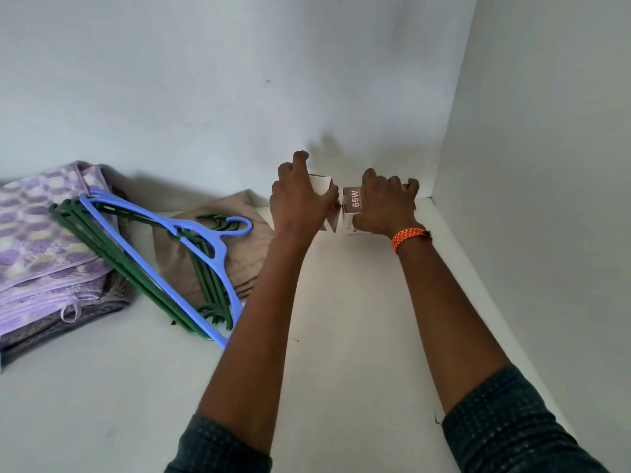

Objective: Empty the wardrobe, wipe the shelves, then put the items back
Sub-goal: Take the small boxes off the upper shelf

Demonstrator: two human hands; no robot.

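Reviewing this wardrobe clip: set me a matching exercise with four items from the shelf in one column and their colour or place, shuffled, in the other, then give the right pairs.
Items:
1. top hanger
2. patterned towel
3. folded cloth
4. box marked 65W

Descriptions:
A. beige, under the hanger hooks
B. gripped between both hands near the back right corner
C. blue
D. purple, far left

Pairs: 1-C, 2-D, 3-A, 4-B

Orange braided wristband (411, 237), dark checked sleeves (512, 425), small dark specks (295, 340) on white surface
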